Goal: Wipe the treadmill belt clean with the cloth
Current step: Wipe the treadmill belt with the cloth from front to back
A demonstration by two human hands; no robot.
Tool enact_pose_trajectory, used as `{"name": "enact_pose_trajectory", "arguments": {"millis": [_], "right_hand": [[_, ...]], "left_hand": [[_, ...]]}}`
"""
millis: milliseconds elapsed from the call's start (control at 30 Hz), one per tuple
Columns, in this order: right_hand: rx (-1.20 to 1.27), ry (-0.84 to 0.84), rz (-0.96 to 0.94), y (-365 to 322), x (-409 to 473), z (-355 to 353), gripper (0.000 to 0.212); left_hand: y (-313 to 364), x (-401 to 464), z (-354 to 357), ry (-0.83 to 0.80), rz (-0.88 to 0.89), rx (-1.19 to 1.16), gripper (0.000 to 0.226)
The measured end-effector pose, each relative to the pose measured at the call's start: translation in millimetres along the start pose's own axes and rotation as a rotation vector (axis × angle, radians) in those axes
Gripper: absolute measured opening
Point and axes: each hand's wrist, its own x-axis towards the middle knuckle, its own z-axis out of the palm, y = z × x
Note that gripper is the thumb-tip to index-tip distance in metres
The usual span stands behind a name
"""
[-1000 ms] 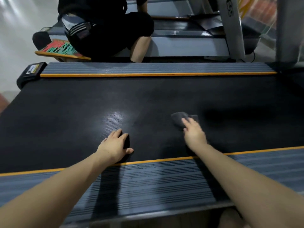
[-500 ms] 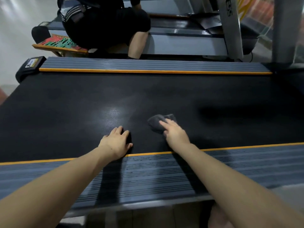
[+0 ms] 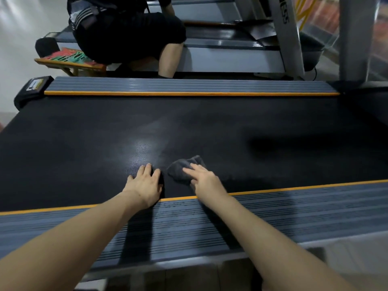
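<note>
A wide black treadmill belt [image 3: 210,127] runs left to right in front of me. A small dark grey cloth [image 3: 182,167] lies bunched on the belt near its front edge. My right hand [image 3: 204,180] presses down on the cloth with straight fingers and covers its near part. Just left of it, my left hand [image 3: 146,184] rests flat on the belt with fingers spread, holding nothing. The two hands are a short gap apart.
Grey ribbed side rails with orange edging border the belt at the front [image 3: 273,211] and the back [image 3: 189,86]. A person in black [image 3: 126,30] crouches beyond the far rail beside a wooden stool [image 3: 71,61]. A treadmill upright [image 3: 350,38] stands at far right.
My right hand has slid the cloth leftward along the belt, ending close to my left hand. The left hand has stayed planted in the same spot.
</note>
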Motion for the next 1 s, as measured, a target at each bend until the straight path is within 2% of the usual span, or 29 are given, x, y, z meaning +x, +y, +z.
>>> {"name": "enact_pose_trajectory", "arguments": {"millis": [67, 200, 267, 333, 467, 600, 867, 1000], "right_hand": [[-0.058, 0.039, 0.028, 27, 0, -22, 0.051], [-0.151, 0.159, 0.302, 80, -7, -77, 0.051], [-0.163, 0.148, 0.413, 81, -6, -83, 0.051], [-0.158, 0.137, 0.436, 61, -2, -71, 0.051], [-0.112, 0.065, 0.239, 0, 1, -25, 0.047], [0.031, -0.120, 0.001, -30, -1, -6, 0.033], [0.089, -0.198, -0.058, -18, -3, -15, 0.031], [0.129, -0.293, -0.133, -14, -3, -16, 0.042]], "left_hand": [[-3, -1, 4, 0.013, 0.007, -0.004, 0.050], [-6, -3, 8, 0.030, 0.027, 0.010, 0.053], [-6, -2, 7, 0.020, 0.028, 0.007, 0.054], [-6, 0, 6, 0.001, 0.023, 0.005, 0.054], [-4, 3, 1, -0.022, 0.004, 0.013, 0.049], [-5, 0, -4, 0.002, 0.012, 0.000, 0.046], [-13, -18, -10, -0.003, 0.008, 0.018, 0.051], [-16, -18, -14, -0.005, 0.018, -0.021, 0.048]]}}
